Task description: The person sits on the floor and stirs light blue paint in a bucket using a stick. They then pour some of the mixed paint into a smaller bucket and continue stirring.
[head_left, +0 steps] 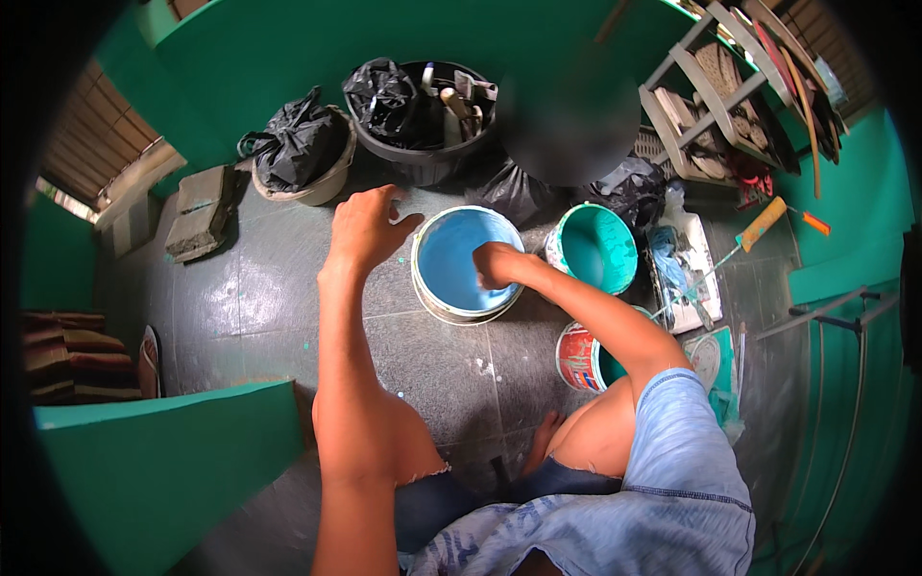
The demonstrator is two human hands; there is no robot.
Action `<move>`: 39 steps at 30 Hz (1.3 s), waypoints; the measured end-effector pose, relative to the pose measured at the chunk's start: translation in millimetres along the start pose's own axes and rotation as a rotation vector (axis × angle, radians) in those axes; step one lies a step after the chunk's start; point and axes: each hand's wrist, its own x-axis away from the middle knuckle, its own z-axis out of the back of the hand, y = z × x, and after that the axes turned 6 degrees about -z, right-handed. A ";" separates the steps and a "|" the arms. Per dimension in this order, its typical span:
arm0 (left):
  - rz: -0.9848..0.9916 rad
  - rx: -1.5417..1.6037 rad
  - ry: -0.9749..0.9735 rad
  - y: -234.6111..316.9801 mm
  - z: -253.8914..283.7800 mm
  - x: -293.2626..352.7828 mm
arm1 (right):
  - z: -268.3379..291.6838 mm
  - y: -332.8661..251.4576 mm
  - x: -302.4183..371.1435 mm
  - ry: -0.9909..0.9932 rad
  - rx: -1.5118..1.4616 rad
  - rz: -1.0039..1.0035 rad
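Note:
A white bucket (420, 278) with a blue inside stands on the floor in front of me. My right hand (496, 265) is over or inside its mouth, fingers curled downward; what they hold, if anything, is hidden. Left of the rim, my left hand (363, 228) hangs in the air with thumb and fingers apart, holding nothing. Just right of the bucket stands a paint bucket (605, 235) coated green inside. A red and white paint can (578, 357) sits nearer to me, partly covered by my right forearm.
A paint tray (693, 309) with a blue cloth or bag lies at right, near a paint roller (762, 225). Behind are a black tub (423, 171), a black-bagged bin (307, 187) and a shoe rack (687, 134). Concrete blocks (199, 216) and a low green wall (173, 451) are at left.

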 end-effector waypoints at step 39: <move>-0.106 -0.052 0.011 8.2 -18.4 -2.9 | -38.0 -12.0 -35.1 0.590 0.102 -0.149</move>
